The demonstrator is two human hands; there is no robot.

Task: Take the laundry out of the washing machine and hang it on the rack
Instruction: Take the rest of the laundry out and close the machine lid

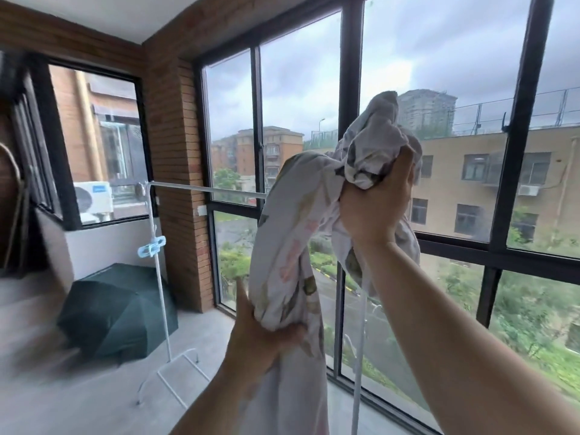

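A white floral-print cloth (292,221) hangs bunched between my two raised hands. My right hand (376,202) grips its crumpled upper end, held high in front of the window. Lower down, my left hand (263,334) grips a fold of the same cloth, and the rest trails below the frame. The white drying rack (207,188) stands by the window; its top bar runs from the left post to behind the cloth. A right post of the rack shows below my right forearm. The washing machine is not in view.
A light blue clip hanger (151,246) dangles from the rack's left post. An open dark green umbrella (119,312) lies on the floor behind the rack's foot. Tall black-framed windows (351,120) close the right side. A brick pillar (175,171) stands behind the rack.
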